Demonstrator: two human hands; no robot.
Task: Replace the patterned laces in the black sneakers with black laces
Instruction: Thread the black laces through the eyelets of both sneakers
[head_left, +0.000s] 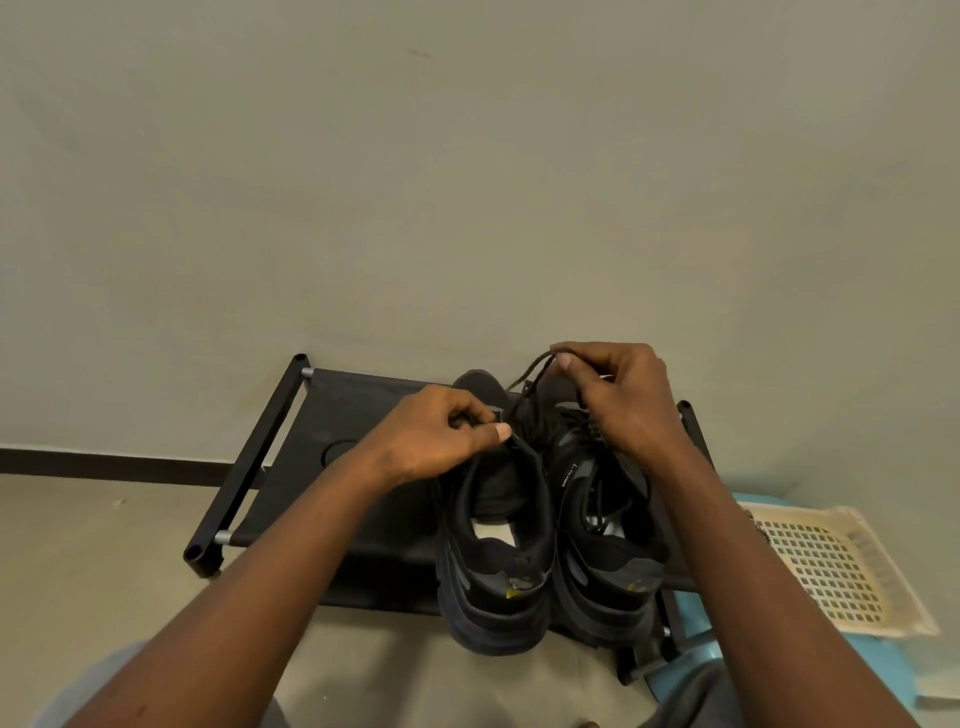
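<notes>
Two black sneakers on the low black rack, the left sneaker touching the right sneaker, both lengthwise with heels near and toes at the wall. The right hand pinches one black lace raised over the toes. The left hand, fingers curled, pinches the left sneaker's eyelet edge. One cream basket sits to the right with maybe a dark strip at its rim.
</notes>
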